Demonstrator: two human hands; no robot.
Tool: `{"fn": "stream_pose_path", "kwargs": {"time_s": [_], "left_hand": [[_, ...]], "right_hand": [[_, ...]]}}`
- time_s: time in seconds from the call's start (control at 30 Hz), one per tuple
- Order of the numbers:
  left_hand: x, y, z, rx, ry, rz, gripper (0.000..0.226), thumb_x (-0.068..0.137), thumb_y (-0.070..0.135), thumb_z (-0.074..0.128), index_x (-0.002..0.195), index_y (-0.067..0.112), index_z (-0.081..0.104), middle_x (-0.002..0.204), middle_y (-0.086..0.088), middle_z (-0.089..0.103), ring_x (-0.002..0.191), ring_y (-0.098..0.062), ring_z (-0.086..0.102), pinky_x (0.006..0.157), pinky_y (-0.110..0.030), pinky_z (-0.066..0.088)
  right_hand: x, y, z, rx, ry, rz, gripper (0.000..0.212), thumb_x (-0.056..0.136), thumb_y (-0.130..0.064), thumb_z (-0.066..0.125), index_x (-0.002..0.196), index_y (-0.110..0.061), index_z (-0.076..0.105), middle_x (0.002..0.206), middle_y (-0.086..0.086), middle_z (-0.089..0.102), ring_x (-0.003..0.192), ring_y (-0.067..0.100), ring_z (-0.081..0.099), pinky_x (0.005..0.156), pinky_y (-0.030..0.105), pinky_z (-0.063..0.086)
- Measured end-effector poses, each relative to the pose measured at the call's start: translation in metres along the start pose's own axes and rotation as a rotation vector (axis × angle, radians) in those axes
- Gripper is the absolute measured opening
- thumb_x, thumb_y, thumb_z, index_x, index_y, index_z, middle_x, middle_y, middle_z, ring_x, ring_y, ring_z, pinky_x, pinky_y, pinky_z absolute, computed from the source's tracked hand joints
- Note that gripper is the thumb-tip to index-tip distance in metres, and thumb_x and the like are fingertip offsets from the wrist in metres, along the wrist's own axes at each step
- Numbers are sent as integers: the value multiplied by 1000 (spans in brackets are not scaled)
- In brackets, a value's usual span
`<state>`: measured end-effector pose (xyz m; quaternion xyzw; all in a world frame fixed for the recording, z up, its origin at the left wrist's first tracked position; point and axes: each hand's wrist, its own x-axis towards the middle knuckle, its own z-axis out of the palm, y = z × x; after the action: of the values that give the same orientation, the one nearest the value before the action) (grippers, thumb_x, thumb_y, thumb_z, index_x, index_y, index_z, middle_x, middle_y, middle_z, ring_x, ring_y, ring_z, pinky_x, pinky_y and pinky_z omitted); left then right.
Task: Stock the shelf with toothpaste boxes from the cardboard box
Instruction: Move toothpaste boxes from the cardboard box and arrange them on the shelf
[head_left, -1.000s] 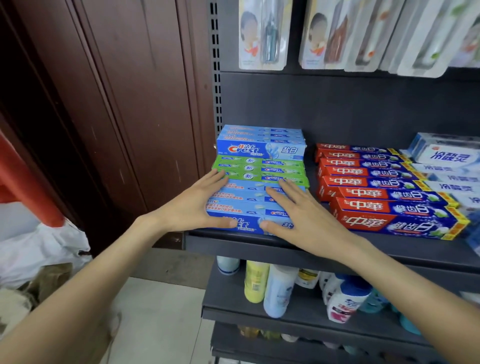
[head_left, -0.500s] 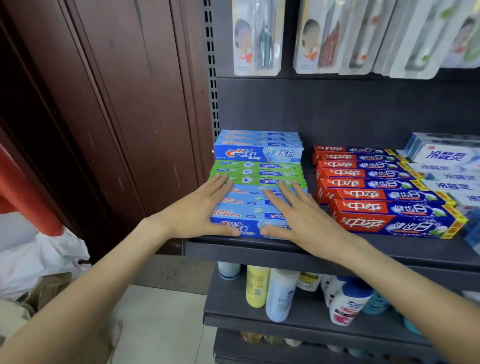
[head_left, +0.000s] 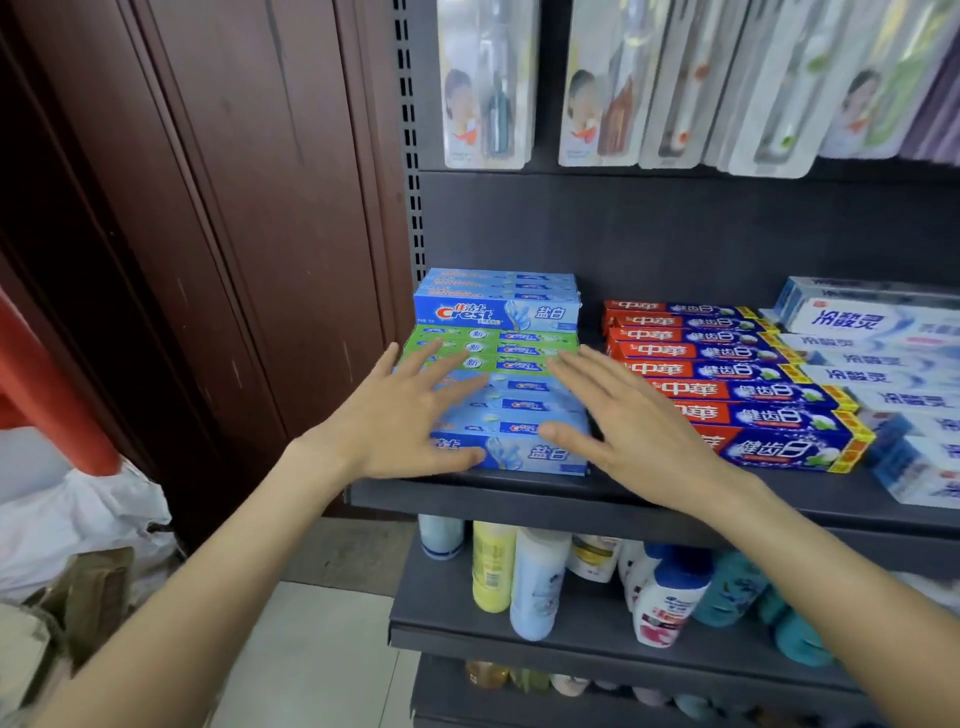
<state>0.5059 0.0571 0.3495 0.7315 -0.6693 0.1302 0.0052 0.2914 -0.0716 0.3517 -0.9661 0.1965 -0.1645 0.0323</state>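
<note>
Blue toothpaste boxes (head_left: 524, 441) lie in a stepped row at the left end of the dark shelf (head_left: 519, 499), with green boxes (head_left: 514, 349) and more blue boxes (head_left: 498, 312) behind them. My left hand (head_left: 400, 421) is spread flat over the left part of the front blue boxes, fingers straight. My right hand (head_left: 628, 426) is spread flat over their right end, thumb near the front box. Whether the palms touch the boxes I cannot tell. Neither hand holds anything. The cardboard box is out of view.
Red and blue toothpaste boxes (head_left: 737, 384) fill the shelf's middle, white and blue ones (head_left: 883, 364) the right. Toothbrush packs (head_left: 623, 83) hang above. Bottles (head_left: 540, 582) stand on the shelf below. A brown wooden panel (head_left: 234, 234) and white bags (head_left: 78, 519) are at the left.
Both hands have drawn apart and lifted slightly off the front blue boxes, fingers spreading wider. The boxes sit squared at the shelf's front edge.
</note>
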Motion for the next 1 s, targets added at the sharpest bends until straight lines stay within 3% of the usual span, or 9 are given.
{"fn": "stream_pose_path", "kwargs": {"time_s": [0.1, 0.17, 0.23, 0.33, 0.43, 0.53, 0.67, 0.83, 1.0], "left_hand": [[4, 56, -8, -260, 441, 82, 57, 84, 56, 44, 130, 24, 54, 127, 3, 60, 119, -21, 53, 104, -39, 37], [13, 96, -7, -365, 613, 69, 40, 86, 40, 52, 119, 18, 62, 105, 2, 68, 98, -17, 59, 88, -29, 43], [26, 130, -4, -377, 636, 10, 38, 85, 39, 52, 115, 19, 64, 100, 2, 69, 93, -16, 59, 82, -26, 41], [52, 164, 0, -365, 490, -108, 55, 84, 52, 52, 130, 20, 53, 119, -1, 63, 110, -22, 56, 90, -32, 42], [77, 187, 0, -358, 328, -138, 73, 83, 53, 60, 143, 21, 34, 145, -2, 42, 131, -23, 38, 106, -34, 31], [97, 202, 1, -295, 232, -166, 83, 80, 60, 58, 147, 23, 25, 152, -5, 28, 138, -27, 27, 113, -38, 24], [106, 203, 10, -266, 76, -202, 83, 83, 63, 51, 149, 23, 20, 155, -5, 20, 143, -26, 15, 116, -38, 17], [112, 197, 12, -251, 4, -174, 86, 83, 64, 49, 150, 21, 15, 157, -6, 14, 145, -27, 7, 118, -41, 14], [116, 193, 13, -207, -39, -171, 92, 84, 67, 44, 151, 15, 9, 158, -7, 8, 146, -29, 1, 118, -41, 13]], "right_hand": [[-34, 38, -23, 39, 249, 40, 61, 91, -58, 29, 137, -21, 47, 139, -2, 49, 131, 15, 38, 106, 25, 24], [-58, 70, -34, 31, 340, 93, 47, 93, -45, 43, 131, -20, 53, 131, 0, 56, 124, 20, 46, 102, 28, 31], [-79, 101, -45, -9, 314, 159, 43, 93, -36, 54, 133, -20, 51, 134, 2, 54, 125, 24, 45, 102, 32, 32], [-98, 135, -58, -100, 109, 233, 60, 91, -38, 55, 145, -20, 35, 149, 6, 36, 136, 24, 30, 109, 34, 26], [-98, 154, -61, -143, -98, 230, 69, 92, -48, 48, 150, -23, 19, 158, 9, 12, 144, 28, 12, 115, 37, 16], [-86, 157, -58, -36, -228, 284, 73, 91, -62, 34, 150, -25, 14, 159, 8, 2, 146, 27, 4, 118, 44, 14], [-73, 156, -50, -13, -234, 375, 74, 90, -67, 24, 150, -25, 17, 158, 12, 5, 145, 32, 9, 117, 46, 16], [-64, 151, -39, -51, -236, 468, 73, 90, -69, 20, 149, -26, 19, 158, 14, 7, 143, 40, 7, 114, 55, 15], [-58, 143, -33, -88, -182, 470, 67, 94, -63, 19, 148, -24, 21, 158, 14, 8, 144, 38, 6, 113, 55, 13]]}}
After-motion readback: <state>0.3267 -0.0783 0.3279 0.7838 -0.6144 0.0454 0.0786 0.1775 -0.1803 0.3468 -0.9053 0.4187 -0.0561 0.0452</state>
